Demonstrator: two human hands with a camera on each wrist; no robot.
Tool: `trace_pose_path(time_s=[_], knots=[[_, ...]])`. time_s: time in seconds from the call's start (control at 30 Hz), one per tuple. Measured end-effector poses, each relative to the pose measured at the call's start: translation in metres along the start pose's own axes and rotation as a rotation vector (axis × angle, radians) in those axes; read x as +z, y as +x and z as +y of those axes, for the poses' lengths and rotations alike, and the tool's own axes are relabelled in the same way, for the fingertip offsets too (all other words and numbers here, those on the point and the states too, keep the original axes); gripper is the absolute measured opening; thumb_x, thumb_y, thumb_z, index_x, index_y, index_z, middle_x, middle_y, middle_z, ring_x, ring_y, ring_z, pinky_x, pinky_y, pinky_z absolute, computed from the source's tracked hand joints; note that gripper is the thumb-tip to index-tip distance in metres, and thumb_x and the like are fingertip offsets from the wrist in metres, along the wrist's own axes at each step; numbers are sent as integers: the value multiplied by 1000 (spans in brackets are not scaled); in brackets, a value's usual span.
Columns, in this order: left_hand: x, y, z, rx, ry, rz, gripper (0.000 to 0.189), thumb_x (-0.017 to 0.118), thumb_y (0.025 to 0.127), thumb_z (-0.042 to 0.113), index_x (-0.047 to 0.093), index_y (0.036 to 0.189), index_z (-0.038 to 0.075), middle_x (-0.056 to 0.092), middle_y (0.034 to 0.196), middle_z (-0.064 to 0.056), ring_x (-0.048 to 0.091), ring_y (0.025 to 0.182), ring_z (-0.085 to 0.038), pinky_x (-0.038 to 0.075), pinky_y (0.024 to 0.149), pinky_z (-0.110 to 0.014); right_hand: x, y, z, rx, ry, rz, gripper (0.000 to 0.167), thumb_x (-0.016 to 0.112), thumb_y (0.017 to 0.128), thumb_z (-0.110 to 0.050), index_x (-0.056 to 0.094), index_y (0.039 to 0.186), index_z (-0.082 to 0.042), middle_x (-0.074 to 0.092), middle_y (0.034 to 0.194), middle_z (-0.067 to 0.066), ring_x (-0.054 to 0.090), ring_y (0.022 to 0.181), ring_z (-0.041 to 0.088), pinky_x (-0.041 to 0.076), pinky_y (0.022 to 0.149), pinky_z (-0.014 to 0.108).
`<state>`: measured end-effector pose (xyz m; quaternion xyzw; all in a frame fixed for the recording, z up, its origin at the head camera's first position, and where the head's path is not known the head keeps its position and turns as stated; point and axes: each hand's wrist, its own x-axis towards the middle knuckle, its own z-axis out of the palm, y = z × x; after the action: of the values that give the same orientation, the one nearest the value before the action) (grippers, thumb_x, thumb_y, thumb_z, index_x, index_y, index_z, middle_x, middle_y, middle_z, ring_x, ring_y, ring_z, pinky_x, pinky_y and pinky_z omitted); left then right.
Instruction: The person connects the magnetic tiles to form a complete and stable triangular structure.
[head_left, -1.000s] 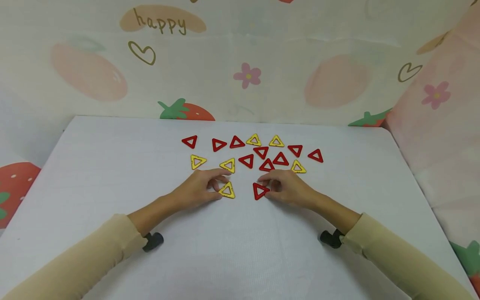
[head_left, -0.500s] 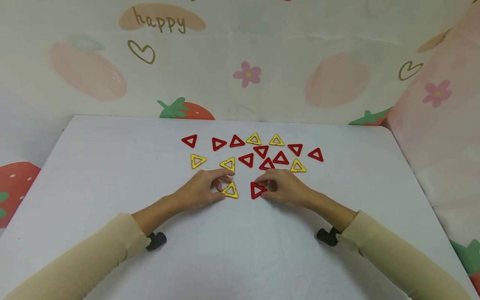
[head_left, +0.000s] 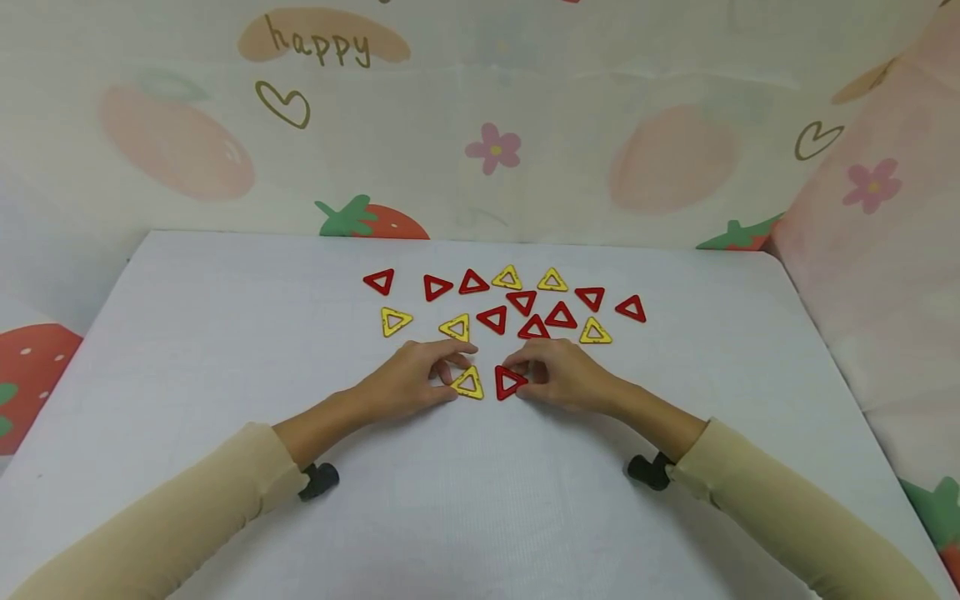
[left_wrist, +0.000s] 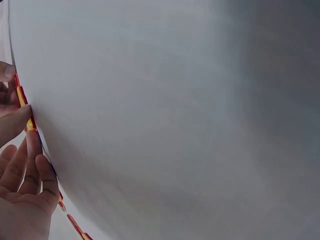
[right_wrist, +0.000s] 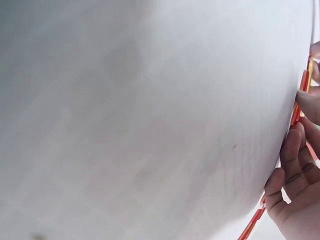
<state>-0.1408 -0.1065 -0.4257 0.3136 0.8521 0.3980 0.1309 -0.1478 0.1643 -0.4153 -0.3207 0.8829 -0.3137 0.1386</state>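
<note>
left fingers [head_left: 455,346] pinch hollow yellow triangle [head_left: 478,383]; right fingers [head_left: 521,355] pinch hollow red triangle [head_left: 498,383]; flat white tabletop [head_left: 480,500].

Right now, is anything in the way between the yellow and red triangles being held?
Nothing visible: only white tabletop shows between the yellow triangle in the left hand and the red triangle in the right hand.

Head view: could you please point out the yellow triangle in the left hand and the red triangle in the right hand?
Held yellow triangle [head_left: 477,384], head view: right side of its frame.
Held red triangle [head_left: 499,383], head view: left side of its frame.
</note>
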Motion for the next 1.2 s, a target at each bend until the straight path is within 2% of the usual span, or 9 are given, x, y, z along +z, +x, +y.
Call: trace_pose_path(time_s=[0.5, 1.2], knots=[[7, 6, 4, 12, -1, -22, 56, 78, 85, 5, 57, 137, 7, 71, 115, -3, 60, 80, -9, 52, 76, -25, 4, 4, -2, -16, -2, -18, 36, 80, 85, -14, 72, 120, -13, 64, 91, -5, 54, 76, 12, 47, 68, 26], [6, 4, 6, 14, -15, -17, 57, 78, 84, 3, 57, 137, 6, 70, 112, -4, 62, 83, -10, 54, 80, -26, 4, 6, -2, -19, -18, -20, 35, 80, 85, -13, 72, 119, -13, 65, 94, -5, 53, 76, 11, 47, 68, 26]])
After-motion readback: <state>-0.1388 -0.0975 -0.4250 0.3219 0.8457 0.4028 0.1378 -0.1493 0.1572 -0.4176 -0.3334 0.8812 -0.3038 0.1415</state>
